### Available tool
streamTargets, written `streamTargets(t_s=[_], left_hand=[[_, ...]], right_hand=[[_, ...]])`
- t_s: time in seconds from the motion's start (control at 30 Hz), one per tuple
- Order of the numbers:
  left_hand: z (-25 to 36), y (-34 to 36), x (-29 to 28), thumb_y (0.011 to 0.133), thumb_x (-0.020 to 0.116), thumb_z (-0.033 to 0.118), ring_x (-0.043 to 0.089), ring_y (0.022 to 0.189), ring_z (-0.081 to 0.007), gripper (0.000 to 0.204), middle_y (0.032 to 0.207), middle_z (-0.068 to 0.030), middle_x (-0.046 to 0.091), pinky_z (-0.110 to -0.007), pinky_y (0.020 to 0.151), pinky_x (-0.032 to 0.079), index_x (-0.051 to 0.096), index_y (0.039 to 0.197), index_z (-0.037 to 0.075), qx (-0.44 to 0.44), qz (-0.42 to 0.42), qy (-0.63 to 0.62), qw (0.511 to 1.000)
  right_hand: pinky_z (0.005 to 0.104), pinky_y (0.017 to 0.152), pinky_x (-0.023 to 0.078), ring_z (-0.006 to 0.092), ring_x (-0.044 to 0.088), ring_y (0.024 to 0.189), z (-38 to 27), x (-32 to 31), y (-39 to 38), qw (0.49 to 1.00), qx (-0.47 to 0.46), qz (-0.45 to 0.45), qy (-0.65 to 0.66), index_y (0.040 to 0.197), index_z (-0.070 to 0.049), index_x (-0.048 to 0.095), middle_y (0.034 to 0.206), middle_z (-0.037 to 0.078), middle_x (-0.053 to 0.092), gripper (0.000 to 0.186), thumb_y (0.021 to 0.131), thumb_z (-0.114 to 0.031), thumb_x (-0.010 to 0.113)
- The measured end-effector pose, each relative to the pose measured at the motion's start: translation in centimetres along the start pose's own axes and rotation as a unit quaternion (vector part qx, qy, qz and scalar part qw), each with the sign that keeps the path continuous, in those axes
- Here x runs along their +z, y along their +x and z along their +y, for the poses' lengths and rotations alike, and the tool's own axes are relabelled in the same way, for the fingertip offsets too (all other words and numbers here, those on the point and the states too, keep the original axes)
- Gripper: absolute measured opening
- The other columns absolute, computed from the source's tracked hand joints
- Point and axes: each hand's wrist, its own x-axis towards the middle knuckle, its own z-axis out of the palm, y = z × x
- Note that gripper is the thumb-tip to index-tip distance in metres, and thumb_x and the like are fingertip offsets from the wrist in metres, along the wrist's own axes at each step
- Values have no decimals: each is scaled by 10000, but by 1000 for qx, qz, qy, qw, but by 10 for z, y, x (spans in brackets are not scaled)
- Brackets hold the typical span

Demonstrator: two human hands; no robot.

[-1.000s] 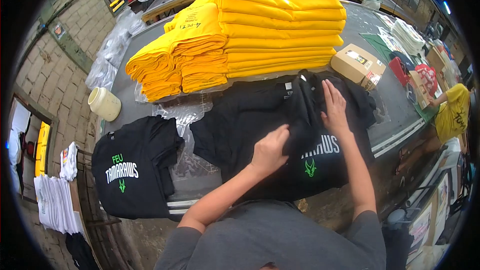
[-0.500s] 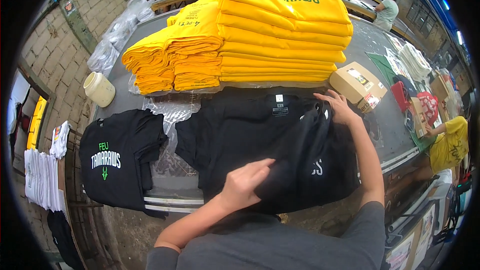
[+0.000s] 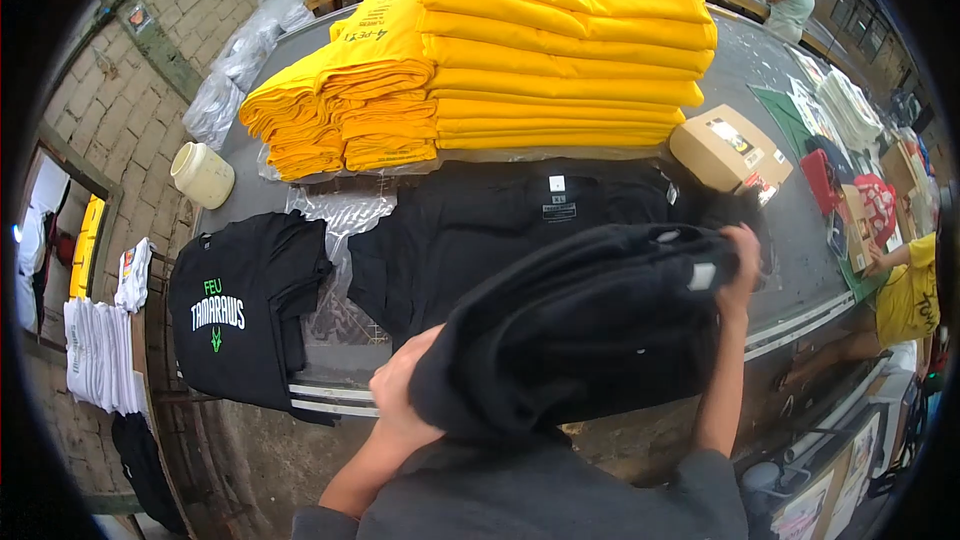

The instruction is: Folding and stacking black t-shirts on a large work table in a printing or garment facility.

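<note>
Between my hands a folded black T-shirt (image 3: 590, 325) is lifted off the table, its layers bent over and partly blurred. My left hand (image 3: 405, 390) grips its left side, with the fingers partly behind the cloth. At its upper right corner my right hand (image 3: 742, 260) is closed on the cloth, beside a white tag. Beneath and beyond it, more black T-shirts (image 3: 450, 210) lie flat with a collar label showing. To the left, another black T-shirt (image 3: 250, 310) with a green and white print lies at the table's near edge.
A tall stack of folded yellow shirts (image 3: 560, 50) stands behind, with lower yellow piles (image 3: 340, 100) beside it. A cardboard box (image 3: 730, 150) sits at right, a cream plastic jar (image 3: 202, 176) at left. Another person in yellow (image 3: 908, 290) is at the right edge.
The black T-shirt at right has come up off the pile, folded over toward me. My left hand has moved left and down onto its side; my right hand has moved right with the corner.
</note>
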Motion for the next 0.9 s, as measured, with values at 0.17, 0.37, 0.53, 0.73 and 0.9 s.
streamTargets(t_s=[0.17, 0.37, 0.53, 0.73, 0.9], left_hand=[[10, -38, -49, 796, 598, 90, 670, 843, -266, 328, 1034, -149, 661, -312, 732, 525, 607, 1106, -14, -77, -132, 80, 985], [-44, -57, -101, 782, 608, 83, 667, 844, -261, 357, 1033, -145, 659, -313, 732, 525, 594, 1124, -17, -89, -109, 21, 990], [-91, -103, -186, 767, 618, 76, 664, 844, -255, 388, 1032, -141, 656, -314, 732, 525, 580, 1141, -20, -114, -35, -2, 993], [-144, -183, -303, 750, 630, 67, 661, 845, -249, 427, 1031, -137, 654, -315, 732, 525, 565, 1162, -24, -156, 79, -26, 984], [-187, -216, -376, 736, 641, 60, 658, 845, -243, 460, 1030, -133, 651, -316, 732, 525, 551, 1179, -26, -175, 142, -58, 973]], right_hand=[[390, 820, 432, 299, 582, 869, 0, -98, -69, 988, 16, 136, -79, 954, 15, 608, 899, 137, 621, 272, 736, -144, 580], [387, 698, 463, 383, 595, 713, -76, -234, -57, 828, 397, -301, -258, 827, 48, 622, 793, 258, 622, 326, 683, -244, 616], [388, 709, 458, 377, 591, 740, -163, -255, -98, 876, 275, -229, -325, 867, 43, 622, 819, 237, 617, 299, 680, -191, 620], [391, 726, 450, 367, 586, 780, -204, -337, -197, 909, 62, -105, -398, 926, 35, 621, 859, 204, 610, 290, 676, -111, 625], [371, 741, 447, 310, 566, 789, -362, -223, -130, 930, 15, -132, -343, 882, -2, 582, 834, 155, 574, 182, 704, -28, 557]])
